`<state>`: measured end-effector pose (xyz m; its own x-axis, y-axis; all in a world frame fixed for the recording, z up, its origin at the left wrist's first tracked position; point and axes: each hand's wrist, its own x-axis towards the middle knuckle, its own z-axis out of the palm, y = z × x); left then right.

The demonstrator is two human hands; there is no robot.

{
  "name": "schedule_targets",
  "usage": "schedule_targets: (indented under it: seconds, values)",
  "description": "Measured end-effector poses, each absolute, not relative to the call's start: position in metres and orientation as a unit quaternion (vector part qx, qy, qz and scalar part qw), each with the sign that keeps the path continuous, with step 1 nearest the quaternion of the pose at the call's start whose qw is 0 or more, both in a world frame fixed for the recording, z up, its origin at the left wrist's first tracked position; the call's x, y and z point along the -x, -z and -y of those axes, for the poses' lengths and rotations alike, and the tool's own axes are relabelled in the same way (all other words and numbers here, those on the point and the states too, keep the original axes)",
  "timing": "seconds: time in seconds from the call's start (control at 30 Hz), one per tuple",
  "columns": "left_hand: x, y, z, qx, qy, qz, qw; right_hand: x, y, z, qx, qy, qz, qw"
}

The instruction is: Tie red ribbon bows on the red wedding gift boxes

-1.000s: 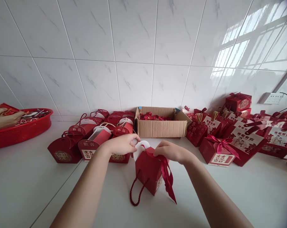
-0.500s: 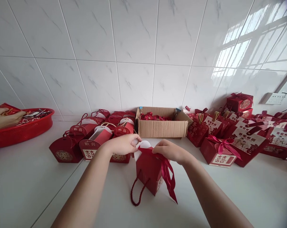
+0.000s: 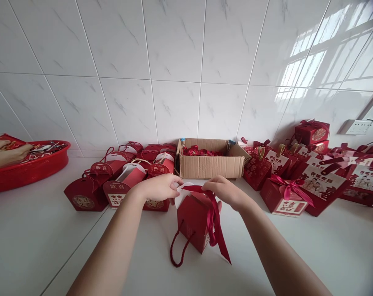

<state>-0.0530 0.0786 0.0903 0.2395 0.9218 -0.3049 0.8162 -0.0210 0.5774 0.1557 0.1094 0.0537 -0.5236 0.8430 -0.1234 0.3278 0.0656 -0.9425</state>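
Observation:
A red gift box [image 3: 192,220] stands on the white counter in front of me, its top flaps raised and their white inner sides partly showing. My left hand [image 3: 163,189] pinches the box's flap at the upper left edge. Dark red satin ribbon [image 3: 219,236] crosses the top and hangs in loose tails down the right side. With bent fingers, my right hand [image 3: 225,191] grips this ribbon at the upper right of the box. A twisted red cord handle [image 3: 182,257] droops from the near side onto the counter.
Several red boxes [image 3: 86,197] stand to the left. Behind is an open cardboard box [image 3: 211,167] with red ribbons. More red boxes and bags [image 3: 322,185] crowd the right, near a wall socket [image 3: 355,127]. Another person's hand [image 3: 7,154] is over a red basin [image 3: 38,172].
My right hand has moved slightly up and right with the ribbon, which now stretches across the top. The box's flaps show more. My left hand has barely moved.

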Motion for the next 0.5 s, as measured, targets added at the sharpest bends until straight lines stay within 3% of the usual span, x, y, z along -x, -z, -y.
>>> schedule_targets:
  seconds: [0.37,0.5]
  values:
    - [0.0549,-0.0892,-0.0788,-0.711,-0.077,-0.623,0.318,-0.1542,-0.0539,-0.107,0.404,-0.528,0.716,0.213]
    - [0.0569,-0.0873,-0.0795,-0.717,-0.085,-0.612,0.323,-0.1508,-0.0489,-0.1088,0.44,-0.447,0.748,0.218]
